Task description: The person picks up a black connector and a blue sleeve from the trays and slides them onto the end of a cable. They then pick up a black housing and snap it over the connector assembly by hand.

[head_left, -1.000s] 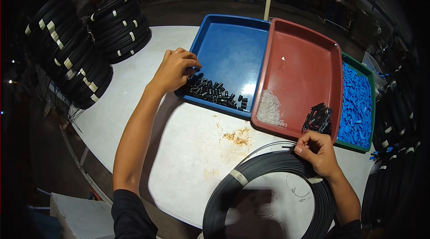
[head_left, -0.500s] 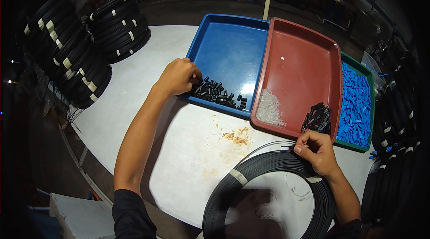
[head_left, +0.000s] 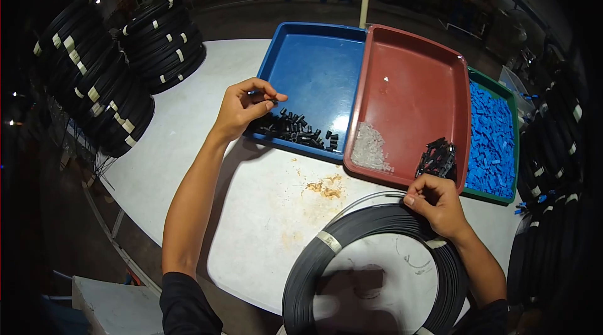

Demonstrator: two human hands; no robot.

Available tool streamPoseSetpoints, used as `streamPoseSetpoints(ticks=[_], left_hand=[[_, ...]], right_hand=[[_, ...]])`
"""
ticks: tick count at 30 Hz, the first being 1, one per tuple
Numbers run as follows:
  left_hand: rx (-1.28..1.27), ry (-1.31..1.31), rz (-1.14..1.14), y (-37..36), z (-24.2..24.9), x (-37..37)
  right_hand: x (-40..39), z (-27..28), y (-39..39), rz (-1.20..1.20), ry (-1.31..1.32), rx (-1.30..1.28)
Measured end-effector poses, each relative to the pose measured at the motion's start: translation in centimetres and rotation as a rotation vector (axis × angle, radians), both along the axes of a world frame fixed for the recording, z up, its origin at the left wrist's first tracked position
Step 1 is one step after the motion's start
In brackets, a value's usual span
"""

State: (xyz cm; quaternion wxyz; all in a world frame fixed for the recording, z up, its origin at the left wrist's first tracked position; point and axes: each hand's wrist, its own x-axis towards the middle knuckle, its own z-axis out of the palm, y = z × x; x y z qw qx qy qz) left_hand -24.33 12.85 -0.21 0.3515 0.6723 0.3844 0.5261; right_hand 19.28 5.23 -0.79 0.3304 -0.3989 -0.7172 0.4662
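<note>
My left hand hovers over the near left corner of the blue tray, above a pile of small black tubular pieces. Its thumb and fingers are apart, and nothing shows between them. At the right, my right hand pinches the end of a thin black cable between thumb and forefinger. That cable belongs to a large black coil wrapped with pale tape, lying on the white table below the trays.
A red tray holds clear pieces and black pieces. Beside it, a green tray contains blue pieces. Stacks of taped black coils stand at the left, and more coils at the right.
My left hand has lifted a little from the black pieces and its fingers have spread. My right hand keeps its pinch on the cable end. The whole view has shifted slightly.
</note>
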Motion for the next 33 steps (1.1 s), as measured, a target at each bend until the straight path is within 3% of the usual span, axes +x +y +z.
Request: streamPoseSetpoints(ticks=[3,8,18,25,27,33], left_hand=[[0.048,-0.331,-0.158,-0.7,-0.5,2.1],[0.117,-0.454,-0.207,-3.6,0.9,10.6],[0.201,0.161,-0.087,-8.2,1.9,22.9],[0.226,0.217,-0.127,-8.2,0.2,24.4],[0.220,0.220,-0.138,-8.1,0.2,24.5],[0.277,0.298,-0.174,-7.8,0.5,22.0]], right_hand=[[0.0,-0.7,0.4,-0.031,0.072,0.053],[0.6,0.1,0.6,-0.149,0.149,0.104],[4.0,-0.2,-2.7,-0.324,0.154,0.231],[4.1,0.2,-3.3,-0.350,0.040,0.399],[3.9,-0.4,-2.8,-0.326,0.031,0.547],[3.8,-0.4,-3.0,-0.329,0.002,0.351]])
